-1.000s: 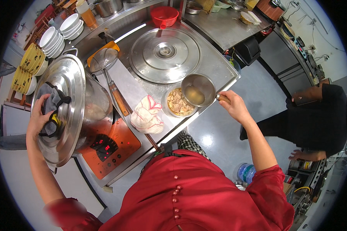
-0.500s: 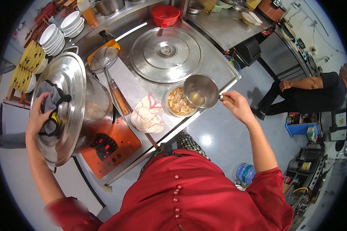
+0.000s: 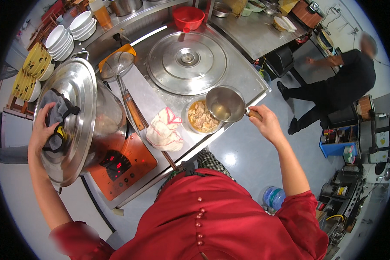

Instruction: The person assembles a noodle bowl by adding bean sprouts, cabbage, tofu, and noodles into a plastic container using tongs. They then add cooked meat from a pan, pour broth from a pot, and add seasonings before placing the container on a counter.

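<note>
My right hand (image 3: 264,122) is closed round the wooden handle of a steel ladle pot (image 3: 225,102). The pot overlaps the right rim of a bowl of meat pieces in broth (image 3: 200,118), and a little cloudy liquid lies in its bottom. At the left, my left hand (image 3: 43,124) grips a grey cloth (image 3: 56,110) at the middle of a large steel lid (image 3: 76,123). The lid rests tilted over a tall stockpot (image 3: 108,113); any knob under the cloth is hidden. A crumpled white cloth with red edging (image 3: 164,130) lies left of the bowl.
An orange induction cooker (image 3: 132,167) with a lit display is under the stockpot. A wire strainer (image 3: 135,113) lies near it, and a broad round lid (image 3: 187,60) covers the counter's back. Stacked bowls (image 3: 58,40) are far left. At right stands another person (image 3: 342,82) in black.
The ladle pot stays nearly in place while the liquid in it shifts slightly. My left hand keeps its place. The person at the right has moved farther back, with an arm now stretched out.
</note>
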A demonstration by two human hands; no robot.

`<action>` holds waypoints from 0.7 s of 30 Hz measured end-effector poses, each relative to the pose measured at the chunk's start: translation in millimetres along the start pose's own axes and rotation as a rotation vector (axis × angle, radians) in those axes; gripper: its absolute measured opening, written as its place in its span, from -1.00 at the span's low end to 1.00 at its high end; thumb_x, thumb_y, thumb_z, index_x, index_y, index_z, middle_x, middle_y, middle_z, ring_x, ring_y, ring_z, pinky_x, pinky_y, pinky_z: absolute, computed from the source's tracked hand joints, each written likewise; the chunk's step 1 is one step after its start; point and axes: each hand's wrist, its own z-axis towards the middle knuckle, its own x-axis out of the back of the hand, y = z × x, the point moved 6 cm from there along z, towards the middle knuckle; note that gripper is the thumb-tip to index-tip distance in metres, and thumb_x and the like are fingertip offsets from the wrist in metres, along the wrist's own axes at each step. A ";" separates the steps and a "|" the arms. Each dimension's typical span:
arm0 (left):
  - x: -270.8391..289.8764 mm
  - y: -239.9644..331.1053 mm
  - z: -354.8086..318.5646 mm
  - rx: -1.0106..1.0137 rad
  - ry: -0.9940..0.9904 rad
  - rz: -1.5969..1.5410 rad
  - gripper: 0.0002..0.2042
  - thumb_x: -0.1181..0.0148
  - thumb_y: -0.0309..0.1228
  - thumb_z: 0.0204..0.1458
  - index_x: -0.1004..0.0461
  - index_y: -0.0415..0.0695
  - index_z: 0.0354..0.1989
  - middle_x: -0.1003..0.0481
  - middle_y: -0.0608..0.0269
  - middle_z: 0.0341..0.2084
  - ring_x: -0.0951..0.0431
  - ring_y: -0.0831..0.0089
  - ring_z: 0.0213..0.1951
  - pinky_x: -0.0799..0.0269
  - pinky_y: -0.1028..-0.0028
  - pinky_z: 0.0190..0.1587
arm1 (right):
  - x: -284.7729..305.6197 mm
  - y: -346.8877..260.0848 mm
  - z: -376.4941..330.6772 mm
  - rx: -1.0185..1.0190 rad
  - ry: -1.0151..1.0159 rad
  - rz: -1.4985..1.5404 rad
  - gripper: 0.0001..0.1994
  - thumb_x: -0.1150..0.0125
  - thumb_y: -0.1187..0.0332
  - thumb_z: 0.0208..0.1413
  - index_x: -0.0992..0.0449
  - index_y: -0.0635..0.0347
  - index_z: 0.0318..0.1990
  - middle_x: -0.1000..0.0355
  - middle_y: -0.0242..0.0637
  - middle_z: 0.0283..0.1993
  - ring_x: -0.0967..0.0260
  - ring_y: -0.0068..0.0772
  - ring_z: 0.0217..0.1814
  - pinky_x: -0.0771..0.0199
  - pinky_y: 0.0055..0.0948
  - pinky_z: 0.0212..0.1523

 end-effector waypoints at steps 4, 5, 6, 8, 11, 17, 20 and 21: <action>-3.1 13.3 -2.7 -0.014 0.014 0.074 -0.39 -0.30 -0.70 -0.12 -0.34 -0.13 0.19 -0.32 0.20 -0.02 -0.37 0.32 0.12 -0.17 0.48 0.24 | -3.1 7.8 9.0 -0.001 -0.048 0.171 -0.68 -0.27 0.37 0.13 -0.50 0.33 0.01 -0.47 -0.22 -0.23 -0.44 -0.24 -0.17 -0.42 -0.32 -0.14; -3.3 15.6 -4.6 0.009 0.021 0.070 -0.40 -0.29 -0.72 -0.13 -0.35 -0.12 0.17 -0.32 0.20 -0.05 -0.37 0.30 0.10 -0.19 0.48 0.22 | -5.1 13.1 15.1 -0.089 -0.093 0.246 -0.69 -0.27 0.37 0.16 -0.50 0.35 0.01 -0.46 -0.31 -0.27 -0.43 -0.38 -0.25 -0.41 -0.39 -0.21; -4.4 20.0 -6.4 -0.010 0.031 0.053 -0.39 -0.29 -0.74 -0.16 -0.36 -0.11 0.17 -0.31 0.20 -0.07 -0.37 0.29 0.07 -0.21 0.48 0.20 | -6.6 15.0 22.3 -0.144 -0.145 0.408 -0.68 -0.26 0.35 0.17 -0.50 0.36 0.01 -0.45 -0.33 -0.28 -0.38 -0.46 -0.29 -0.36 -0.45 -0.28; -7.2 23.8 -7.6 0.031 0.049 0.015 -0.37 -0.29 -0.76 -0.18 -0.37 -0.11 0.16 -0.31 0.19 -0.10 -0.37 0.28 0.04 -0.22 0.50 0.16 | -9.1 22.3 33.9 -0.406 -0.309 0.690 -0.66 -0.24 0.30 0.20 -0.50 0.38 0.01 -0.42 -0.39 -0.30 -0.29 -0.62 -0.39 -0.26 -0.57 -0.41; -6.5 33.5 -12.3 0.059 0.088 0.123 -0.36 -0.29 -0.76 -0.21 -0.37 -0.12 0.16 -0.30 0.16 -0.12 -0.37 0.26 0.02 -0.23 0.51 0.14 | -3.1 9.3 81.2 -0.391 -0.308 0.820 -0.64 -0.24 0.22 0.22 -0.51 0.32 0.03 -0.41 -0.40 -0.34 -0.18 -0.69 -0.48 -0.12 -0.65 -0.50; -9.7 51.5 -14.2 0.135 0.127 0.168 -0.35 -0.24 -0.77 -0.26 -0.37 -0.14 0.15 -0.31 0.13 -0.11 -0.37 0.18 0.04 -0.23 0.50 0.16 | -8.3 -7.0 234.2 -0.198 -0.256 0.969 -0.71 -0.22 0.22 0.24 -0.54 0.29 -0.07 -0.43 -0.42 -0.38 -0.22 -0.67 -0.51 -0.17 -0.60 -0.51; -11.3 57.7 -13.6 0.184 0.164 0.196 -0.34 -0.16 -0.77 -0.31 -0.38 -0.16 0.13 -0.32 0.13 -0.10 -0.38 0.16 0.04 -0.21 0.50 0.19 | -23.4 -5.0 323.3 -0.134 -0.194 0.937 -0.73 -0.22 0.24 0.23 -0.54 0.28 -0.08 -0.41 -0.43 -0.40 -0.25 -0.64 -0.50 -0.20 -0.58 -0.50; -11.4 59.0 -13.4 0.203 0.178 0.175 -0.35 -0.14 -0.77 -0.33 -0.39 -0.17 0.12 -0.33 0.13 -0.10 -0.38 0.16 0.04 -0.20 0.50 0.19 | -29.2 -6.0 351.4 -0.091 -0.184 0.910 -0.73 -0.22 0.25 0.22 -0.54 0.28 -0.08 -0.41 -0.43 -0.40 -0.26 -0.64 -0.50 -0.21 -0.57 -0.49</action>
